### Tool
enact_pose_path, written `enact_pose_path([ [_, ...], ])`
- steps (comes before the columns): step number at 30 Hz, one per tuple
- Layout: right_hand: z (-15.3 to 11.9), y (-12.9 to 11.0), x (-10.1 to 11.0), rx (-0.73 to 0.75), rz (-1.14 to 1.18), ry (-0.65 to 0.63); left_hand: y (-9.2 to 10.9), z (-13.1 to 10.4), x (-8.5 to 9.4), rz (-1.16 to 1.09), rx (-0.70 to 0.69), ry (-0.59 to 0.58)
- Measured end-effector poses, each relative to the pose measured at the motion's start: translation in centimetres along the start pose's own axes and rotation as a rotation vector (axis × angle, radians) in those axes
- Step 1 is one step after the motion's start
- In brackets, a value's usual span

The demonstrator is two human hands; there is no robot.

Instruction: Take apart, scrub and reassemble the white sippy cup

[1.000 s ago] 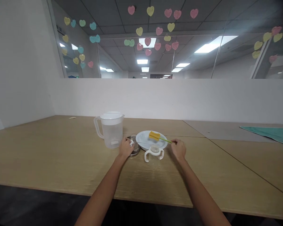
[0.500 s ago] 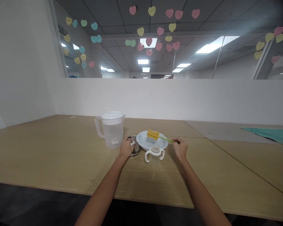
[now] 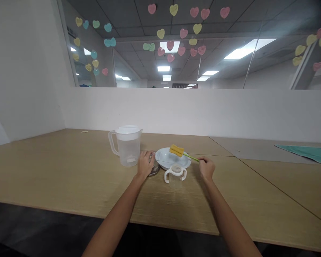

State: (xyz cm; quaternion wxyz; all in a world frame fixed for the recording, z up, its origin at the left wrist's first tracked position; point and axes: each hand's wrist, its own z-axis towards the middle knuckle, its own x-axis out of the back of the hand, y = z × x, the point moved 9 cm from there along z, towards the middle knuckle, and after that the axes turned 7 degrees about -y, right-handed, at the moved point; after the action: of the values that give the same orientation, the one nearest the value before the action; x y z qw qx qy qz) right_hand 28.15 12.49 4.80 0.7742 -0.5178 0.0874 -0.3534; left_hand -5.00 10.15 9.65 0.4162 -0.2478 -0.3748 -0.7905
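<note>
In my right hand (image 3: 207,167) is the thin green handle of a bottle brush, whose yellow sponge head (image 3: 177,150) hovers over a white bowl (image 3: 166,165). My left hand (image 3: 146,163) is at the bowl's left side, above a round metal dish (image 3: 154,169). Its fingers are curled round something small and pale that they mostly hide, and I cannot make out what it is. Just in front of the bowl stands a clear cup with two white handles (image 3: 176,175). A translucent lidded pitcher (image 3: 128,148) stands left of my left hand.
On the right of the table (image 3: 69,178) lies a green cloth (image 3: 307,152). A small flat pale piece (image 3: 84,131) is near the back left. A white wall (image 3: 176,110) with a window above it borders the table's far side.
My left hand has lifted slightly and turned over the metal dish, and the white ring seen at its fingers is now hidden. The sponge brush has risen a little and shifted right with my right hand.
</note>
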Motion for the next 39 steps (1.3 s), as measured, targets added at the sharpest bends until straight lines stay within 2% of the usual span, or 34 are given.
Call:
enact_pose_path([
  [3,0.0,0.2,0.2,-0.017,-0.001,0.011,1.5,-0.1,-1.3,0.003,-0.097,-0.111],
  [7,0.0,0.5,0.2,-0.046,0.018,0.013,1.2,-0.3,-2.7,-0.008,-0.099,-0.192],
  [10,0.1,1.4,0.2,-0.119,0.092,0.022,0.6,0.0,-2.6,-0.062,-0.064,-0.154],
  [15,0.3,3.2,0.4,-0.225,0.169,0.086,-0.4,1.1,-1.8,-0.27,0.103,-0.029],
  [17,0.4,3.8,0.3,-0.246,0.192,0.101,0.2,2.1,-2.8,-0.256,0.127,-0.094],
  [21,0.7,4.7,0.1,-0.275,0.235,0.115,2.2,4.3,-5.9,-0.161,0.095,-0.314],
  [24,0.7,5.0,0.0,-0.285,0.253,0.119,3.2,5.1,-7.1,-0.091,0.088,-0.394],
  [27,0.8,5.0,0.0,-0.283,0.257,0.115,3.5,4.7,-6.1,-0.034,0.078,-0.365],
  [29,0.7,5.1,0.0,-0.285,0.258,0.112,2.7,3.7,-4.4,-0.004,0.08,-0.268],
  [32,0.7,5.3,0.0,-0.301,0.265,0.096,0.6,1.5,-1.6,0.067,0.093,-0.082],
  [34,0.6,5.4,-0.2,-0.313,0.274,0.072,-1.5,0.2,-1.1,0.101,0.166,-0.076],
  [36,0.5,5.3,-0.5,-0.316,0.278,0.034,-2.8,-0.6,-1.5,0.12,0.204,-0.126],
  [39,0.5,3.9,-0.9,-0.233,0.166,-0.06,-3.2,-0.9,-2.5,0.157,0.183,-0.201],
])
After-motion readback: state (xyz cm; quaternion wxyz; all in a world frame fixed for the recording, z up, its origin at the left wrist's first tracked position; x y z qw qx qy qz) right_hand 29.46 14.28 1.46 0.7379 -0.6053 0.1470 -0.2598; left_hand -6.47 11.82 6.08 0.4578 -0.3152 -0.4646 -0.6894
